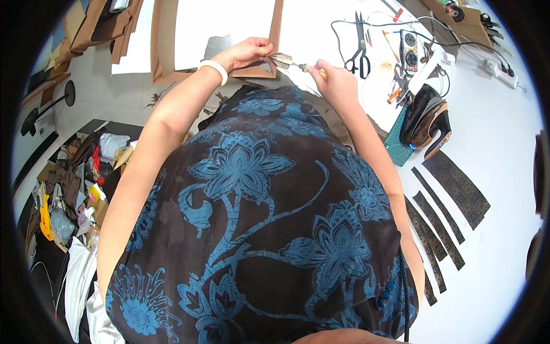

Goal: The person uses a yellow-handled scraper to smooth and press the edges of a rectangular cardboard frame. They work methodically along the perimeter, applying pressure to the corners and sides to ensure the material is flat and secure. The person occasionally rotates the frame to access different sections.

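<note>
My right hand [335, 83] is closed round the yellow handle of a slim tool [295, 63]. It has a metal neck and a flat, pale head, perhaps a brush; its exact kind is hard to make out. The head points left, close to the fingertips of my left hand [249, 51]. Those fingers are pinched together at the corner of a brown fabric border [258, 70]; what lies between them is too small to name. Brown strips edge a large white sheet [217, 20], and a grey patch [216, 47] lies beside my left hand.
Right of my hands lie black scissors [360, 54], a looping cable and small tools. A steam iron [427, 120] stands by a green cutting mat [398, 146]. Dark patterned fabric strips [438, 209] lie nearer me. Cloth scraps [63, 195] are heaped at lower left.
</note>
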Action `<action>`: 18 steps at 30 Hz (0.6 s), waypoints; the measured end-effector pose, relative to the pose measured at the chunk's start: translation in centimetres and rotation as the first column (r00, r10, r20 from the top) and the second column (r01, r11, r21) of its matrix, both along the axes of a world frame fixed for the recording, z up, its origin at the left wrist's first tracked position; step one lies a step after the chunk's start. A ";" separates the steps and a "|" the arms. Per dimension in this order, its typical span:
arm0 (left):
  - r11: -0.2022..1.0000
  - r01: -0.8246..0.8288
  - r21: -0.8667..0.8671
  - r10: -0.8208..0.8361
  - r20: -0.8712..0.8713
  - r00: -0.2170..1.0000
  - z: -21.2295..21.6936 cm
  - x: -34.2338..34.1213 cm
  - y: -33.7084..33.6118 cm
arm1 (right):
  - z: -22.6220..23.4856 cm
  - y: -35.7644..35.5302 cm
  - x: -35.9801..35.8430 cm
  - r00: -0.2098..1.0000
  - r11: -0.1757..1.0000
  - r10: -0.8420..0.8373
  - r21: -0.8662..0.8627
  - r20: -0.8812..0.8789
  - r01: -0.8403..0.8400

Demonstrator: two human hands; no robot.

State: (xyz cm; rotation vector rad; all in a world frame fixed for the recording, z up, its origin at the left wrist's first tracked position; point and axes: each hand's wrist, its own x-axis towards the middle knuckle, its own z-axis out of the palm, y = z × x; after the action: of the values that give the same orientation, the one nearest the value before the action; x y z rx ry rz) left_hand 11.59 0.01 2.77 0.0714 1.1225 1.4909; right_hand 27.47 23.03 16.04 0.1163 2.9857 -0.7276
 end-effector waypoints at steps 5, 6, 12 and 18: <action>1.000 -0.013 0.003 0.013 0.003 1.000 0.2 0.1 0.0 | 2.3 -1.5 -0.5 0.998 0.994 0.044 0.097 0.049 -0.049; 1.000 -0.009 0.015 0.009 -0.005 1.000 0.1 -0.1 0.0 | 2.5 -1.8 -0.8 0.998 0.993 0.046 0.106 0.034 -0.050; 0.999 0.039 0.011 -0.039 -0.018 0.999 0.2 -0.4 -0.4 | 3.2 -1.9 -0.5 0.997 0.994 0.034 0.102 0.075 -0.041; 1.000 0.019 0.014 -0.019 -0.041 0.999 0.8 -0.2 -0.1 | 4.1 -2.5 -0.7 0.992 0.983 0.097 0.149 0.084 -0.108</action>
State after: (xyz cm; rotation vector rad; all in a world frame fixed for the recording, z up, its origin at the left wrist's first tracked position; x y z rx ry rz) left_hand 11.40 -0.06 3.53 0.1225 1.1410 1.4863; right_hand 26.81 20.49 20.09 -0.0023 2.9451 -0.4713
